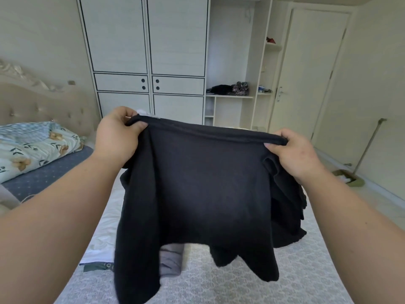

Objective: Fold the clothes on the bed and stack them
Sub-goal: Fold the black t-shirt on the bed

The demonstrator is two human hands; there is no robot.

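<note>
Two bare forearms reach out from the bottom corners of the view, and between them hangs a black sweater, held up in the air above the bed with its sleeves and lower edge dangling free. The left hand pinches one end of the top edge, thumb in front and fingers curled behind the cloth; the right hand grips the other end the same way, so the edge runs nearly taut between them. To fold it well, the sensible course seems to be to keep that edge stretched and level, give the sweater a light shake so the bunched part under the right hand falls straight, then lower it flat onto bare coverlet before bringing the sleeves in (knit fabric sags, so folding it in the air would likely leave it lopsided). Beneath it lie a grey garment and a white one, not yet folded as far as can be told, so the landing spot should be clear of them. Farther off are a floral quilt, the white wardrobe and a door.
</note>
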